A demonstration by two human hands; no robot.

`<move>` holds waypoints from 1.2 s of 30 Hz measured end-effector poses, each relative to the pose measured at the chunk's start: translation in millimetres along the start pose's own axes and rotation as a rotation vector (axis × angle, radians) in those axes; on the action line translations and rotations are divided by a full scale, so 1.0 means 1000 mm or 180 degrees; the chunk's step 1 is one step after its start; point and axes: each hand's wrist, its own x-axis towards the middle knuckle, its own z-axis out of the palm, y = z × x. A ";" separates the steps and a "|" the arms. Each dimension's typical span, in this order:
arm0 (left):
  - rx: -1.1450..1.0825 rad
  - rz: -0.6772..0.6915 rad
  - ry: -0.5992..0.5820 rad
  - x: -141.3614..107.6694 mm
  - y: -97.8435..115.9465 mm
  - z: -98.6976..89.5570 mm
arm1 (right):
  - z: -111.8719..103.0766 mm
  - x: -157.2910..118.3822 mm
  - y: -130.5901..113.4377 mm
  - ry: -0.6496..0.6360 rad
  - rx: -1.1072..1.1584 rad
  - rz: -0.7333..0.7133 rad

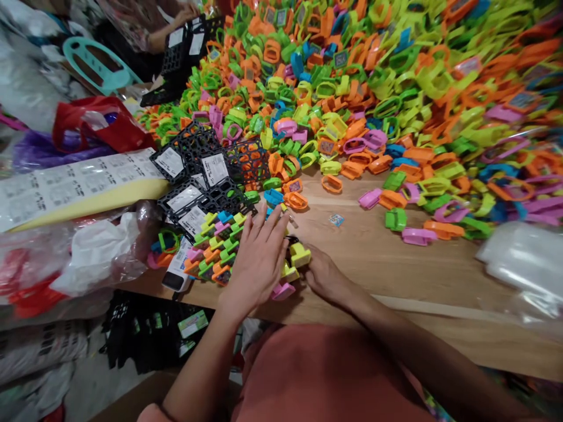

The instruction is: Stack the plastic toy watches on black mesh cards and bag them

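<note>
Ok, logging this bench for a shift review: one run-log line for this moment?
left hand: over lined-up plastic pieces | right hand: at yellow plastic piece | beside: black plastic grids | surface: wooden table

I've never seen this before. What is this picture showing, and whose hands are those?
No machine: a camera worn on a person's head looks down at their own bare hands. The left hand, fingers spread, lies by a small batch of colourful plastic loops. The right hand is against a yellow plastic piece; whether it grips it is hard to tell. A big heap of such loops lies on the wooden table, beside black plastic grids with white labels. Another person's hand shows at the top.
</note>
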 end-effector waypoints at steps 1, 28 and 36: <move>-0.0050 -0.0001 -0.0018 0.001 0.000 -0.001 | 0.001 0.000 -0.002 -0.0030 -0.0057 -0.0127; 0.0057 0.0094 -0.0074 -0.004 0.002 0.000 | -0.042 0.128 -0.021 -0.0408 -0.2186 0.0280; -0.0075 0.0238 0.0132 -0.009 -0.006 0.003 | -0.068 0.087 0.004 0.0333 -0.1441 0.0587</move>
